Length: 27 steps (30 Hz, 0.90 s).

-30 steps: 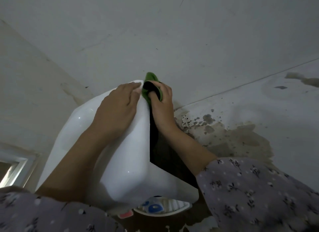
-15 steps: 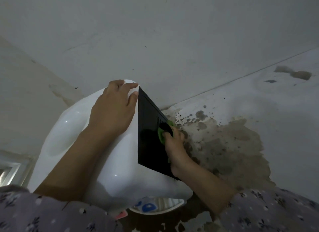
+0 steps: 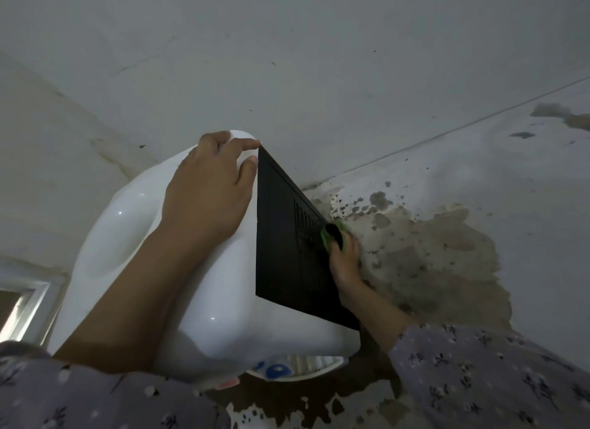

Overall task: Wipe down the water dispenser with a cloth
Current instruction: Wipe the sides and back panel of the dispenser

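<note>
Green cloth (image 3: 335,237) pressed by right hand (image 3: 344,262).

Your right hand (image 3: 343,256) has dragged the crumpled green cloth (image 3: 333,238) from the white plastic water dispenser's (image 3: 223,301) top corner down its black back panel (image 3: 287,237).

Most of the green cloth (image 3: 334,237) was buried in the right hand (image 3: 345,262), whose fingers went out of sight behind the dispenser's black back panel (image 3: 287,246). The dispenser's front tray (image 3: 300,366) showed only partly. Both sleeves were cropped by the bottom edge.
</note>
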Motion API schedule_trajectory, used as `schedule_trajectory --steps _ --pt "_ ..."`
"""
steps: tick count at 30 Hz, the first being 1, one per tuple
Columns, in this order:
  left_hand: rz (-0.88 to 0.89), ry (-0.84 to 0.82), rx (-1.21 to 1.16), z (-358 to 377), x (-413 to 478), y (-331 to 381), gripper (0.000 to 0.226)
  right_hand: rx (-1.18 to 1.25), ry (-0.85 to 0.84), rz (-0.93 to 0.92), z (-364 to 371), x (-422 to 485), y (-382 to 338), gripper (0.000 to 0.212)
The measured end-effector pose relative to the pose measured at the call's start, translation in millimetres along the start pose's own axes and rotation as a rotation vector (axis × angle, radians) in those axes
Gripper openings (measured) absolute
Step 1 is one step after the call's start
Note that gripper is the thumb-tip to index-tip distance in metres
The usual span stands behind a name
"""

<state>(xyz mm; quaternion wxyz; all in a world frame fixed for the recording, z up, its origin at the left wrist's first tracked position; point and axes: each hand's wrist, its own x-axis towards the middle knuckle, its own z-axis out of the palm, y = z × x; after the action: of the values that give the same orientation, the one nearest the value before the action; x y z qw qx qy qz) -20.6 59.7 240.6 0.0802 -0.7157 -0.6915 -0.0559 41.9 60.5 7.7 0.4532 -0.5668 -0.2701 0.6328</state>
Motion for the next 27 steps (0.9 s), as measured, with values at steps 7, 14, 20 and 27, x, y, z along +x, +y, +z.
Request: schedule_trajectory --steps 7,14,20,27 --pt "0.005 0.009 0.002 -1 1 -1 0.035 0.176 -0.135 -0.141 7 -47 -29 0.027" --pt "0.004 0.006 0.014 0 0 0 0.034 0.071 -0.034 -0.184 10 12 -27 0.03" --pt "0.007 0.01 0.013 0 0 0 0.033 -0.046 0.039 0.166 -9 -17 24 0.041" --pt "0.011 0.016 0.002 -2 0 1 0.031 0.29 -0.181 -0.094 3 -76 -40 0.036"
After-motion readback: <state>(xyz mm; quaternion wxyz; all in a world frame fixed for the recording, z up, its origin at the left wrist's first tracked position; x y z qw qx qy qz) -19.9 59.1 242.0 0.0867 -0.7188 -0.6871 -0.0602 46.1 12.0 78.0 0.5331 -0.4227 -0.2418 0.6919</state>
